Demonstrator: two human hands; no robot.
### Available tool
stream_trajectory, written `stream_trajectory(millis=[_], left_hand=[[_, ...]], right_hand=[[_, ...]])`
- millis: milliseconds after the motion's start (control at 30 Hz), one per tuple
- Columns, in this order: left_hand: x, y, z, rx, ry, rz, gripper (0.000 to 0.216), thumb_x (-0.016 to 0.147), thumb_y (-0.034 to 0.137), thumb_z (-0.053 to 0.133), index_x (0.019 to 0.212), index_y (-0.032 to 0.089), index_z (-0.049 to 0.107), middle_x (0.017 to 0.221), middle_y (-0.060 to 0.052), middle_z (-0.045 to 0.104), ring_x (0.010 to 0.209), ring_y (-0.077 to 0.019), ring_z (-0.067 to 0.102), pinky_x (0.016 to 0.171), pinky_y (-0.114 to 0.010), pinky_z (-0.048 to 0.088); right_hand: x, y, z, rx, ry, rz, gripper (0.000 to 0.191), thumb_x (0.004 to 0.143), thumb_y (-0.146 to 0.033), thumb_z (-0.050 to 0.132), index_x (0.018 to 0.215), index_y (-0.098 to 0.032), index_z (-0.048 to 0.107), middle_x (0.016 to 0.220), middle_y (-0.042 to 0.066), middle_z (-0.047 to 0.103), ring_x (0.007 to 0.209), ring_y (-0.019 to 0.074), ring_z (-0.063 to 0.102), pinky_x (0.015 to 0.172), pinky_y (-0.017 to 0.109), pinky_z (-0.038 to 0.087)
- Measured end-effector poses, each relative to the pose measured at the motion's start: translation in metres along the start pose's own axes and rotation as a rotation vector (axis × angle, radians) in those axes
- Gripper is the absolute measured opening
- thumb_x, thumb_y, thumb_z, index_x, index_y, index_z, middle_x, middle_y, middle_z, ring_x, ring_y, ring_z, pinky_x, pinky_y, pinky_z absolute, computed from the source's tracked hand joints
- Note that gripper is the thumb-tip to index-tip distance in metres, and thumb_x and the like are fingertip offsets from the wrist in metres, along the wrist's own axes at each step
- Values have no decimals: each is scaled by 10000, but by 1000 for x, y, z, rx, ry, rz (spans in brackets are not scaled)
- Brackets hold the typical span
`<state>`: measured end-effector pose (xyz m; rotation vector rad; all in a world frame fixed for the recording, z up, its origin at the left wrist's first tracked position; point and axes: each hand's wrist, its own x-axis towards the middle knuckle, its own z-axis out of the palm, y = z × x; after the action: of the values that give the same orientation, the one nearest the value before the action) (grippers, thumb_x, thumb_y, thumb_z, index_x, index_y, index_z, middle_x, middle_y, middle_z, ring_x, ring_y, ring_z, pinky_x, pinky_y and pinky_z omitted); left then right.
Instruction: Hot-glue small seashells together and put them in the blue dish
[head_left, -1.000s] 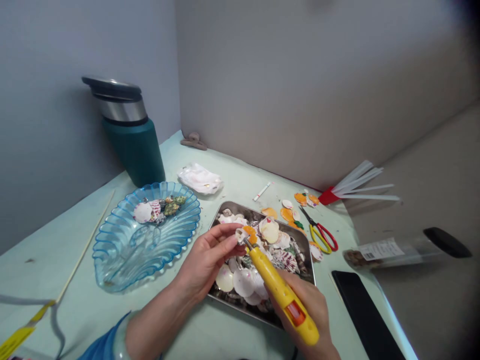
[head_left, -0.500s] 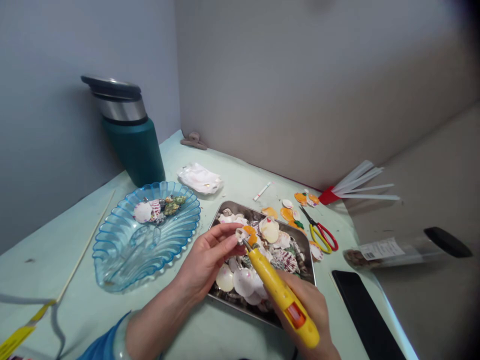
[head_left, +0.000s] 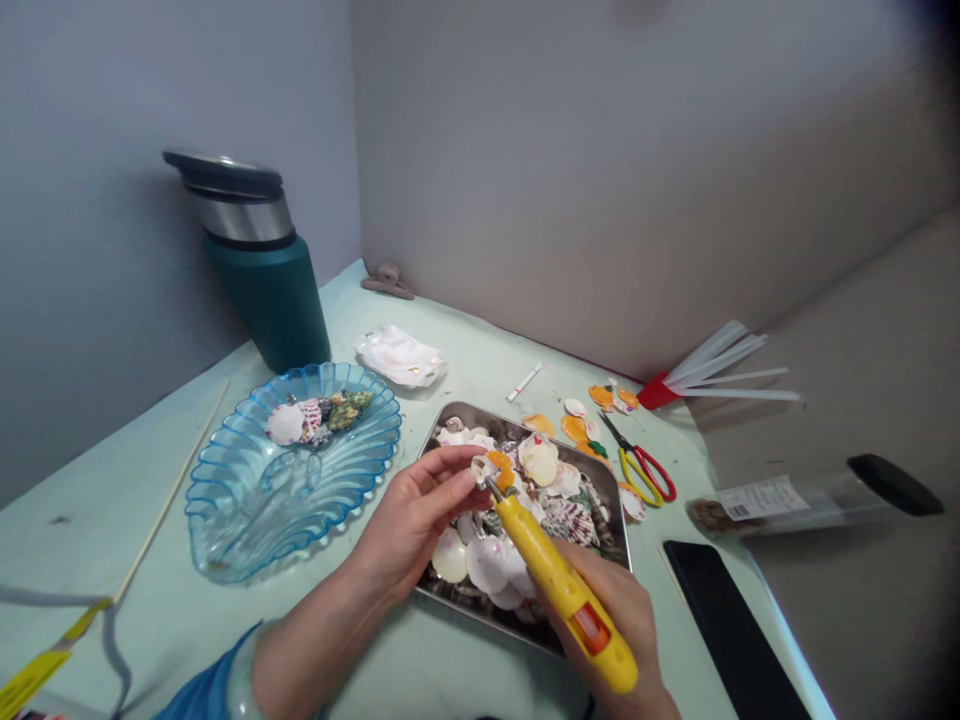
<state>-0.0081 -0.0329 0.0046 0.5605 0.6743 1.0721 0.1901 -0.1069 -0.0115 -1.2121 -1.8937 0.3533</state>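
My left hand pinches a small whitish shell between thumb and fingertips, with an orange piece against it; whether the two are joined I cannot tell. In my right hand is a yellow pen-shaped glue gun with a red-orange part in its handle. Its metal tip points at the shell, touching it or very close. Beneath both hands lies a metal tray heaped with white, striped and brown seashells. Part of the glue gun's underside is hidden by my right fingers.
Left stands a blue scalloped glass dish holding several shells; behind it, a green bottle. To the right lie scissors, orange shells, a black phone, a clear container and a red holder of translucent sticks.
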Motion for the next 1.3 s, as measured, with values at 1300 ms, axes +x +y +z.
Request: stream_trajectory(millis=[1300], left_hand=[[-1, 1, 1, -1, 5, 1, 206, 748, 226, 749, 948, 180, 731, 1002, -58, 696, 863, -151, 629, 783, -267, 531]], right_hand=[[2, -3, -1, -21, 28, -2, 119, 867, -260, 621, 972, -214, 651, 729, 12, 734, 565, 163, 690, 537, 233, 530]])
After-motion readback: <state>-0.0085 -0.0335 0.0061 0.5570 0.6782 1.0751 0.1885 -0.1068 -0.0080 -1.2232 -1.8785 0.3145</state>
